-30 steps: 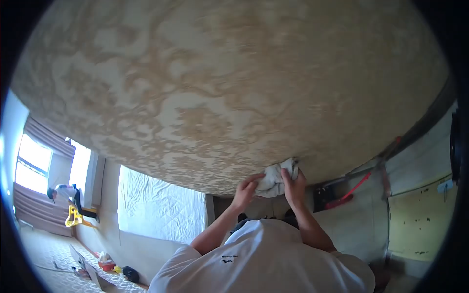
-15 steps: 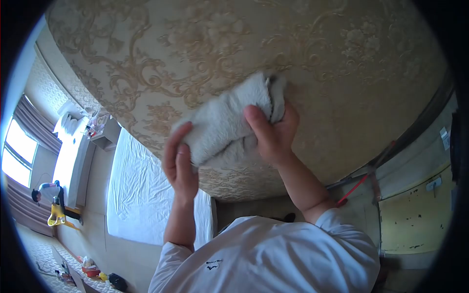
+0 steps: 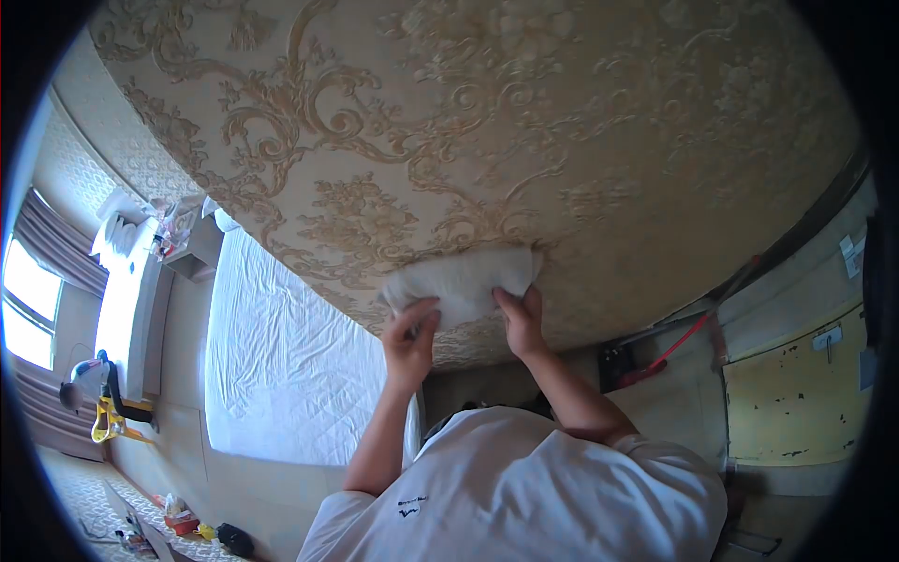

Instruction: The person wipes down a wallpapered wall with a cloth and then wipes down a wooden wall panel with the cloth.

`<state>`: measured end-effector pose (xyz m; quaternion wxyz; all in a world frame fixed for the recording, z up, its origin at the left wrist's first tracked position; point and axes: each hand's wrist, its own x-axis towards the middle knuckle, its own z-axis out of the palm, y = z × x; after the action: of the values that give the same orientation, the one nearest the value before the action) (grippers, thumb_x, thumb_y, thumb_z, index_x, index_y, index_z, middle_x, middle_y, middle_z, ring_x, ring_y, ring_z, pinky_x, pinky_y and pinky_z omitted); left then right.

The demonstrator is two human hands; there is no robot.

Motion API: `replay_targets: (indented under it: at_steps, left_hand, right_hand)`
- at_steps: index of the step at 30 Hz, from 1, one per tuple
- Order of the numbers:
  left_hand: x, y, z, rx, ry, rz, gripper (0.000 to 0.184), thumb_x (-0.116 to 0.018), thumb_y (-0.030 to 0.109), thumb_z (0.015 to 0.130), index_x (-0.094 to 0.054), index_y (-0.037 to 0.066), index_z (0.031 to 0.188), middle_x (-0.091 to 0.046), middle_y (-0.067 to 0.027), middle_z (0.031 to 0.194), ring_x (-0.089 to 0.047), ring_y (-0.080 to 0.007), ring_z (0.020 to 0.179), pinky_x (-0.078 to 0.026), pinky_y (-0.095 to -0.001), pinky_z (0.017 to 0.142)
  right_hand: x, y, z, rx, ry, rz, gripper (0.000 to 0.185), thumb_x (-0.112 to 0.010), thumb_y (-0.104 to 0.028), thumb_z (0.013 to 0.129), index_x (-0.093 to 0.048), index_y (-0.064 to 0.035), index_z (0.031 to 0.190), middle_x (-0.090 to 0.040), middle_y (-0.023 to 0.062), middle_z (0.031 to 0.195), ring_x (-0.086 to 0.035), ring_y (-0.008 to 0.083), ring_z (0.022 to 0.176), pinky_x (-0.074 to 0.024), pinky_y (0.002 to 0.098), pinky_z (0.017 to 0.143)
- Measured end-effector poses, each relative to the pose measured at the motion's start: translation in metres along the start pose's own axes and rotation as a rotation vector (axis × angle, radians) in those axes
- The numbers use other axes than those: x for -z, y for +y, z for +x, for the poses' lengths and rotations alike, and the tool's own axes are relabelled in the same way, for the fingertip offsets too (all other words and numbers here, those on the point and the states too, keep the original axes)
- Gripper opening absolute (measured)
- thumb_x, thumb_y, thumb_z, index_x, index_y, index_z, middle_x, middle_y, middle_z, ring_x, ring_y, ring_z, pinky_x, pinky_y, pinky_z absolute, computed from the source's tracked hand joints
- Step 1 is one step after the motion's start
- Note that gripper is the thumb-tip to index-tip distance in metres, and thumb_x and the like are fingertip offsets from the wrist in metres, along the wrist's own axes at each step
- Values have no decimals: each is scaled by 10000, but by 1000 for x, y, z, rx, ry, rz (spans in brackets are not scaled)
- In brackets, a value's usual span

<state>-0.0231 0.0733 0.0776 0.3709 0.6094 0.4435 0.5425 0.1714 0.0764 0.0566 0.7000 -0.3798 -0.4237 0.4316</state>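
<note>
A folded white towel (image 3: 461,283) lies against the wall (image 3: 393,122), which has raised beige floral wallpaper. My left hand (image 3: 409,342) grips the towel's lower left edge, fingers bent over it. At the lower right end, my right hand (image 3: 524,323) holds it between thumb and fingers. The towel is slightly blurred, and some fingertips are hidden behind it.
A bed with a wrinkled white sheet (image 3: 281,365) stands at left. Beyond it are a yellow-and-black object (image 3: 110,419) and a window (image 3: 31,300). At right are a red pole-like object (image 3: 682,342) and a worn yellow door (image 3: 796,389).
Both hands have moved down in the view with the towel, so it now sits lower on the wallpaper. The towel now lies closer to level than before.
</note>
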Motion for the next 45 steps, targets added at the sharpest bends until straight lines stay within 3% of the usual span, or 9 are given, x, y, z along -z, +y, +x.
replay_targets:
  at_steps: [8,10,12,17,25,31,33,41,45]
  left_hand:
    - [-10,-170,-73,615,-171,-247,232,-666,67,891,-703,24,1115,-679,-78,1121,-600,-148,1031,-453,-274,901]
    - [-2,-174,-81,619,-220,-199,236,-649,104,907,-704,47,1129,-666,-62,1151,-601,-146,1017,-459,-277,895]
    - [3,-171,-89,1216,-152,-346,252,-637,149,920,-699,58,1146,-655,-46,1164,-601,-137,993,-442,-256,901]
    - [34,-186,-91,920,-194,-335,311,-611,184,941,-667,86,1231,-669,-17,1038,-573,-110,925,-481,-266,812]
    - [100,36,23,230,101,-339,282,-589,121,961,-646,-30,1192,-664,-78,1134,-584,-121,1072,-437,-266,957]
    - [121,92,43,-408,257,-228,242,-598,123,958,-654,-23,1144,-670,-97,1127,-586,-153,1078,-433,-303,965]
    - [119,87,44,-509,296,-228,221,-599,111,958,-656,-20,1127,-671,-100,1125,-584,-150,1083,-432,-306,966]
    - [99,-75,-16,127,172,-105,160,-639,114,939,-682,-9,1032,-652,-17,926,-531,-80,805,-424,-240,685]
    - [83,-194,-65,392,-11,-42,175,-621,126,947,-688,13,1063,-645,-3,856,-530,-70,767,-426,-238,675]
  right_hand:
    - [60,138,-77,-568,191,-97,275,-667,-222,861,-636,-37,1062,-644,70,952,-632,179,809,-569,321,554]
    - [68,154,-97,-973,262,-232,386,-695,-275,848,-618,-42,1147,-640,62,1015,-638,207,846,-591,360,599]
    - [66,154,-112,-980,226,-313,401,-724,-326,815,-647,-33,1078,-655,64,969,-638,195,807,-571,335,597]
    - [54,156,-102,-826,87,-528,418,-756,-393,785,-708,-11,946,-695,58,860,-642,148,759,-515,300,647]
    - [-83,-46,1,-138,-299,-299,288,-701,-276,890,-693,9,847,-646,-24,727,-547,45,682,-458,270,608]
    - [-132,-137,26,331,-383,-149,256,-714,-234,899,-683,13,956,-693,19,873,-596,65,783,-479,236,690]
    - [-126,-124,27,219,-399,-101,256,-707,-212,898,-669,19,1000,-696,37,914,-605,77,815,-486,247,720]
    - [-77,30,-14,-58,-314,-209,305,-706,-143,841,-647,52,1068,-698,108,1014,-640,163,905,-494,317,813]
    - [-15,148,-54,-378,-217,-439,326,-711,-156,821,-648,46,1069,-699,126,1023,-658,196,907,-491,325,819]
